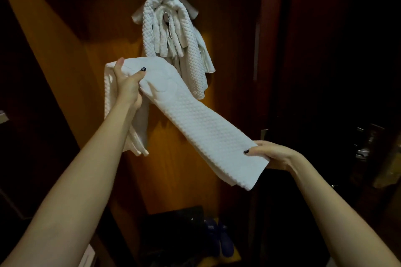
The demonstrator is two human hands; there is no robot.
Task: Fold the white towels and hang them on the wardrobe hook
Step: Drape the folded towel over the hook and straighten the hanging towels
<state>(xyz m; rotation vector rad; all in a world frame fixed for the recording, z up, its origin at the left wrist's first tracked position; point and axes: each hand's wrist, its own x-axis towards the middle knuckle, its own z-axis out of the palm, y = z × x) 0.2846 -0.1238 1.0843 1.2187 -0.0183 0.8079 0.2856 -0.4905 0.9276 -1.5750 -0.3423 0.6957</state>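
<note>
Towel [195,128], folded to a long strip, crosses mid-frame below the hung towels [173,34] on the hook [166,16]. Left grip [128,86] clamps its upper part, thumb on top; right grip [271,154] pinches the lower end. Soft, light, limp: likely drapes best held mid-length. No writing readable.

A hook [166,16] on the wooden wardrobe panel [104,34] carried a bunch of white towels [188,50]. Below, blue shoes [219,237] stood on the wardrobe floor [237,252] beside a dark box [173,225].
</note>
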